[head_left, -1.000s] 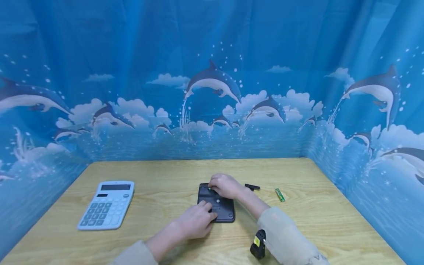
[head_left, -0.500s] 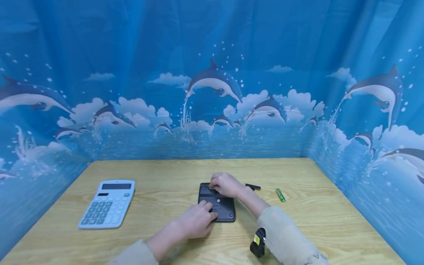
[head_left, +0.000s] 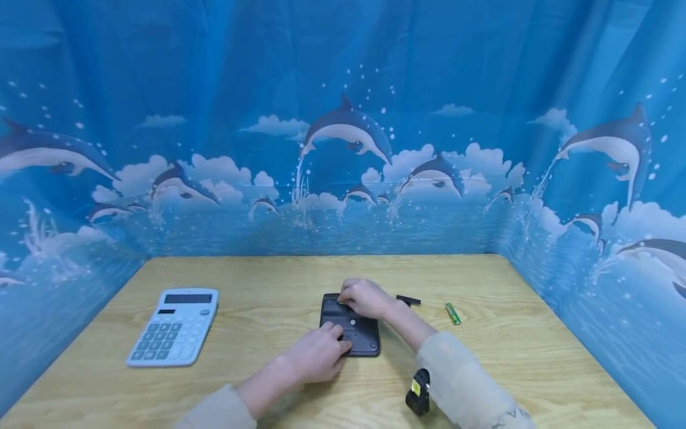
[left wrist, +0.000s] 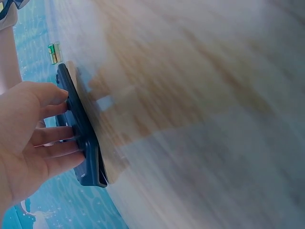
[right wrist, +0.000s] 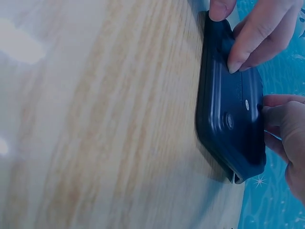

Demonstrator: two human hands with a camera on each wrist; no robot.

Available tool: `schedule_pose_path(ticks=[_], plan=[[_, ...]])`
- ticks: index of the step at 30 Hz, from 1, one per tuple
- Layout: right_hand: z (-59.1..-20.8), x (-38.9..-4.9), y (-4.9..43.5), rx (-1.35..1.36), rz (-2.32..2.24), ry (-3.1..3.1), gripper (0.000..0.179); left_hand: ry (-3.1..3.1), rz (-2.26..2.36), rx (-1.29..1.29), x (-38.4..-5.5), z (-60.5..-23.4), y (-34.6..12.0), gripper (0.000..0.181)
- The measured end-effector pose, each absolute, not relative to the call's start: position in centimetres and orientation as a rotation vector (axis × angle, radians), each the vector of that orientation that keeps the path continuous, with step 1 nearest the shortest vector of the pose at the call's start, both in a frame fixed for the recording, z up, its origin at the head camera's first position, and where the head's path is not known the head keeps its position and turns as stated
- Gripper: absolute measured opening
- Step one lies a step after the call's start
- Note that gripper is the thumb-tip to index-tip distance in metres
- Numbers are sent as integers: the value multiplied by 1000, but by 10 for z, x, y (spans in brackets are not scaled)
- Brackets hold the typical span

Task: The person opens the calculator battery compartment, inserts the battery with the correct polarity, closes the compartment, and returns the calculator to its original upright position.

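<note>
A black calculator (head_left: 360,338) lies back side up at the middle of the wooden table. My left hand (head_left: 317,356) holds its near left part, thumb by the near edge and fingertips on the back; in the left wrist view this hand (left wrist: 33,138) reaches over the casing (left wrist: 82,121). At the far end, my right hand (head_left: 365,299) pinches a green battery (head_left: 340,303), mostly hidden by the fingertips. The right wrist view shows the right hand (right wrist: 288,131) at the calculator's far side and the left hand (right wrist: 267,36) near the top.
A light blue calculator (head_left: 174,328) lies face up on the left. To the right are a small black strip (head_left: 408,300), half behind the right wrist, and another green battery (head_left: 452,314). A dolphin-print curtain (head_left: 343,226) surrounds the table. A black camera (head_left: 418,392) hangs by the right sleeve.
Both hands keep their places on the black calculator. The green at the right fingertips shows slightly less than before. Otherwise the view has only shifted a little.
</note>
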State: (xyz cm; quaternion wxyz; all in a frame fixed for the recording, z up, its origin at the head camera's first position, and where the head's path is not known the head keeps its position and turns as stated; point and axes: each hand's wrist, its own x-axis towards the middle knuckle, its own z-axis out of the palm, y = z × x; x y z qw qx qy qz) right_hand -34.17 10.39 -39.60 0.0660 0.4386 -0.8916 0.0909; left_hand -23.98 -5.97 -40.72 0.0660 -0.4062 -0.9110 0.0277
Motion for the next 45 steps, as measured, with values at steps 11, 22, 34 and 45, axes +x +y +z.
schedule_pose_path(ticks=[11,22,34,45], plan=[[-399,-336,105,1253,282,-2700,19,-2776,91,-1223,-239,-406,-58,29],[-390,-331,112,1199,225,-2691,18,-2768,66,-1194,-240,-407,-59,29],[-382,-327,147,1084,257,-2702,12,-2821,65,-1182,-237,-406,-59,33],[-388,-328,192,989,222,-2757,11,-2811,49,-1167,-239,-408,-58,36]])
